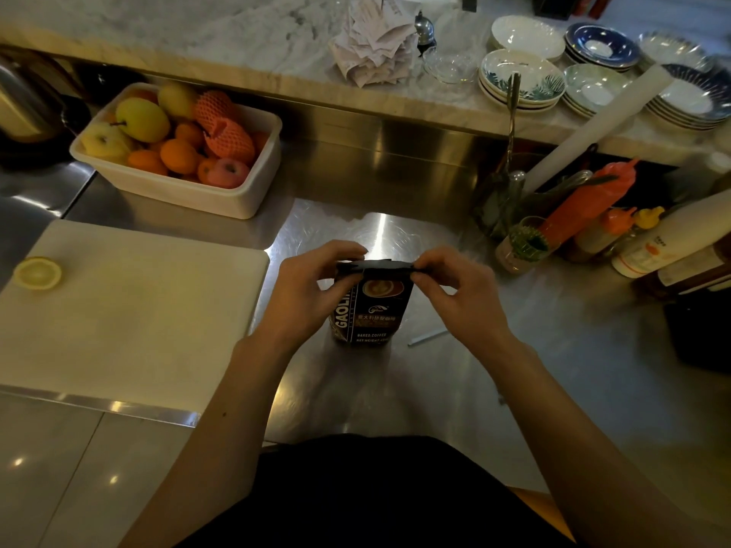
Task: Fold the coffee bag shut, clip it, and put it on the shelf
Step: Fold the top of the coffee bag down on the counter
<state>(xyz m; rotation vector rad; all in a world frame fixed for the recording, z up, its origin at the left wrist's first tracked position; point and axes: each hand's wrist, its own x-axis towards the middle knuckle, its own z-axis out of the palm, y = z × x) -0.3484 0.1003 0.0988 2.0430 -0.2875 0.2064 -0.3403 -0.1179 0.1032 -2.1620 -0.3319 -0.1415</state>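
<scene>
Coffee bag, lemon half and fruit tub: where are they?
coffee bag [374,310], head view, on its printed front.
lemon half [37,273], head view, on its cut face.
fruit tub [178,193], head view, on its white front wall.

glossy coffee bag [374,310] — brushed steel counter [395,389]

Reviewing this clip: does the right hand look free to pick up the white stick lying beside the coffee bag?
Probably not yet: the right hand is pinching the coffee bag top. The white stick lies unobstructed just below it.

Café kitchen, steel counter [395,389], stacked plates [522,79]
</scene>
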